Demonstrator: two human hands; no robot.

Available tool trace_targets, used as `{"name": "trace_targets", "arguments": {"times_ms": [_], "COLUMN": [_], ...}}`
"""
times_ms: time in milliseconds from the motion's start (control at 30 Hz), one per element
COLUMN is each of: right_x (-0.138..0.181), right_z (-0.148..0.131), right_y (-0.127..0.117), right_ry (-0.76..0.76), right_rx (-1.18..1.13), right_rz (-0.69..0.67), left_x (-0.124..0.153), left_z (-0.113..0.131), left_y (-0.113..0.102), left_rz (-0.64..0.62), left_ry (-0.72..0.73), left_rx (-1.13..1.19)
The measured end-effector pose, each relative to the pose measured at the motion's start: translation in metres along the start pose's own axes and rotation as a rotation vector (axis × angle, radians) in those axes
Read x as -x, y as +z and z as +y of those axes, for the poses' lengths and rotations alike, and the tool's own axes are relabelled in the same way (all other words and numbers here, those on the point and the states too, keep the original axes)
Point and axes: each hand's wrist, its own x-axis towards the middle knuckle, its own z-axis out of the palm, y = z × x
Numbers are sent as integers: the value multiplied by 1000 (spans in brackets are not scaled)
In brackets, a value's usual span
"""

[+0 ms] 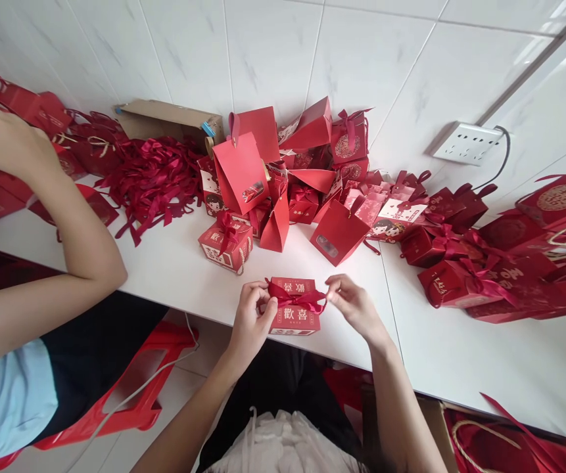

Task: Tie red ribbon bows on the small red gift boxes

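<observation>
A red gift box (296, 322) with pale printed characters lies at the table's front edge before me. A dark red ribbon (295, 297) crosses its top, gathered in the middle like a bow. My left hand (252, 320) is at the box's left side, thumb and fingers pinching the ribbon there. On the right, my right hand (354, 307) pinches the ribbon's other side between thumb and forefinger, just off the box. Just beyond stands a similar red box (227, 243) with a ribbon bow on top and a cord handle.
Red boxes and bags (243, 174) are heaped along the wall. A pile of loose ribbons (152, 180) lies by an open cardboard box (169, 113). More bow-tied boxes (460, 282) stand at right. A co-worker's arm (80, 243) reaches in from the left, above a red stool (139, 394).
</observation>
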Motion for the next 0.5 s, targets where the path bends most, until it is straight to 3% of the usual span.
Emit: {"name": "trace_targets", "arguments": {"times_ms": [67, 100, 233, 333, 400, 500], "right_x": [-12, -19, -44, -52, -52, -49], "right_z": [-16, -24, -49, -55, -53, -47], "right_y": [2, 6, 33, 47, 49, 46], "right_ry": [-54, -80, -175, -208, -233, -200], "right_rx": [130, 187, 337, 409, 401, 338], "right_rz": [92, 68, -263, -405, -434, -369], "left_x": [1, 1, 3, 4, 5, 5], "left_z": [0, 0, -1, -1, -2, -5], "left_y": [2, 3, 3, 1, 1, 1], "left_rz": [17, 27, 48, 45, 40, 43], "left_ry": [22, 31, 67, 97, 108, 138], "left_rx": [1, -5, -57, -84, -85, -70]}}
